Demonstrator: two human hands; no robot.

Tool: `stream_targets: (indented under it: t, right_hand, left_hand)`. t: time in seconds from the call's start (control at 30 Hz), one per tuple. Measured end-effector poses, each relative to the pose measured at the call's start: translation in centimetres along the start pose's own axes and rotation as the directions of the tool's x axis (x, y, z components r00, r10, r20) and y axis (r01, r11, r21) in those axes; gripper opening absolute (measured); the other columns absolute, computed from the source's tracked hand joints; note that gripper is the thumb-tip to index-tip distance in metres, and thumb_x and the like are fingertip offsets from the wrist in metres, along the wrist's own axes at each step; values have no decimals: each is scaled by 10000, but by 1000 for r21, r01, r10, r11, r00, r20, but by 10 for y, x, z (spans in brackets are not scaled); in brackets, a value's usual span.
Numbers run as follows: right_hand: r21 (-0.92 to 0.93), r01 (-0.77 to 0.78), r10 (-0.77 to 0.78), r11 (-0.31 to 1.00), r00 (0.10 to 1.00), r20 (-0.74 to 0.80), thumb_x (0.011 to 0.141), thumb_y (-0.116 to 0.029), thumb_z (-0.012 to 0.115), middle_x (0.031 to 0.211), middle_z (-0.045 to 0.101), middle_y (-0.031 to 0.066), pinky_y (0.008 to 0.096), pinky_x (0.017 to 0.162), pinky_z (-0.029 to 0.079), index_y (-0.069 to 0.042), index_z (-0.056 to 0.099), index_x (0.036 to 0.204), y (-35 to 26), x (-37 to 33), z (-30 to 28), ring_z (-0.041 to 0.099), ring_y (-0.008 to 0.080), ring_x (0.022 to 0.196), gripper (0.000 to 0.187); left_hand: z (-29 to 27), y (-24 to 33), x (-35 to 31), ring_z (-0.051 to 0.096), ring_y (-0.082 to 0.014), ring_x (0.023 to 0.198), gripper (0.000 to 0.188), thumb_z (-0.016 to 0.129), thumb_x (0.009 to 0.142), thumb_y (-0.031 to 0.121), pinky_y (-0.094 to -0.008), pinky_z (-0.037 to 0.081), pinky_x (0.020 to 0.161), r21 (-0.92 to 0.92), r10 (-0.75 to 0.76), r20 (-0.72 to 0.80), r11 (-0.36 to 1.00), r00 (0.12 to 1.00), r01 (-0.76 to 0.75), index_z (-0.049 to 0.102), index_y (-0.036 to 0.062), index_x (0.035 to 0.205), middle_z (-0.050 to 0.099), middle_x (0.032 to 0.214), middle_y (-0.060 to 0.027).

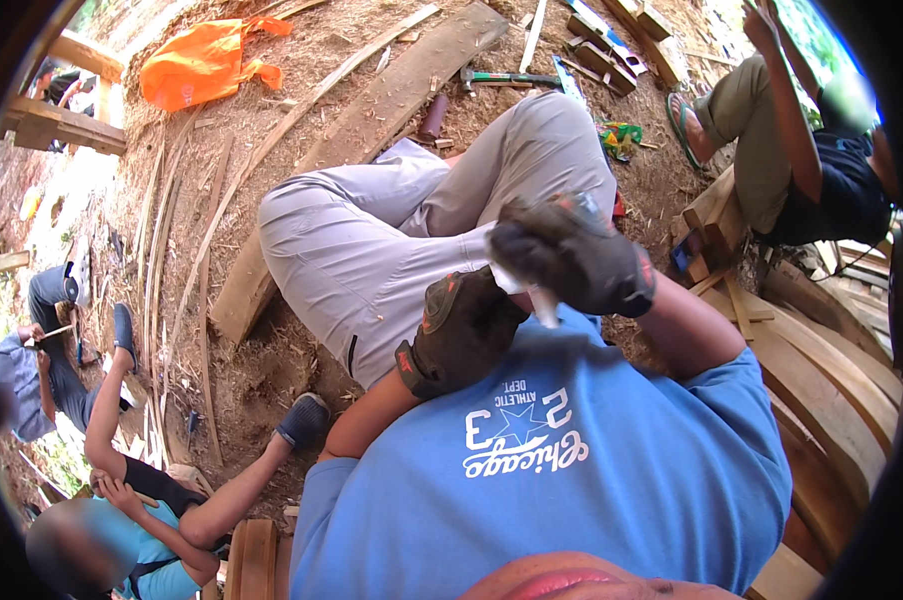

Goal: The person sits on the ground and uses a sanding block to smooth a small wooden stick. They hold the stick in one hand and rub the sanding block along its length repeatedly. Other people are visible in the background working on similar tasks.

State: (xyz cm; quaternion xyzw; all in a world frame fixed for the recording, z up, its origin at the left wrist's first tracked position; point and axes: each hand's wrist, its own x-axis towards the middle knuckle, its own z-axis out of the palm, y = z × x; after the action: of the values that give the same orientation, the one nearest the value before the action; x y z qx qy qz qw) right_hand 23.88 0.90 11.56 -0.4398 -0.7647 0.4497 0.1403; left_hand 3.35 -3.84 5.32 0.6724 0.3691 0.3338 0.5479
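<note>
Both my hands wear dark work gloves and meet in front of my blue shirt, above my crossed legs. My right hand [576,255] is closed, its fingers curled inward and slightly blurred. Just left of it and lower, my left hand [463,330] is closed too. Between them shows a small pale piece [544,308], its end sticking out below the right glove. Its kind cannot be made out, since the gloves cover most of it.
A long plank [401,90] lies beyond my legs, near a green-handled hammer [511,78] and a brown cylinder [432,117]. An orange bag [193,68] rests far left. Stacked boards [821,400] stand at right. Other people sit at left and far right.
</note>
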Motion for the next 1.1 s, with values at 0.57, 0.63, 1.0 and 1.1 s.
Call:
stream_targets:
  t: [0.57, 0.63, 1.0, 1.1]
  right_hand:
    - [-137, -33, -6, 990, 963, -271, 1043, -224, 546, 1030, 682, 187, 421, 944, 542, 16, 681, 1154, 90, 5, -6, 687, 365, 967, 297]
    - [-316, 283, -380, 905, 872, -310, 1045, -245, 541, 977, 669, 183, 420, 903, 541, 8, 675, 1113, 65, 3, -1, 679, 359, 917, 295]
    - [-144, 218, -256, 965, 898, -357, 1014, -176, 562, 1035, 702, 178, 454, 934, 536, 41, 653, 1145, 58, 3, -11, 699, 336, 1017, 269]
    - [-71, 52, -65, 996, 978, -200, 1076, -273, 523, 1079, 673, 178, 471, 893, 513, -26, 656, 1145, 20, -2, 11, 665, 369, 951, 289]
  left_hand:
    - [-1, 5, 10, 756, -279, 765, 190, 630, 1074, 166, -409, 575, 686, -144, -49, -7, 988, 999, 47, 753, 22, 1081, 777, 888, -121]
    - [-3, 8, 11, 755, -275, 767, 183, 637, 1070, 164, -408, 575, 688, -112, -22, 17, 993, 1000, 23, 745, 21, 1102, 778, 898, -123]
    - [-8, 11, 16, 755, -282, 784, 154, 631, 1062, 135, -397, 560, 687, -186, -105, 71, 976, 992, 116, 753, 41, 1073, 767, 895, -120]
    - [-10, 4, 14, 750, -300, 778, 136, 643, 1046, 108, -399, 562, 694, -101, 117, 55, 989, 992, -111, 757, 48, 1090, 769, 891, -125]
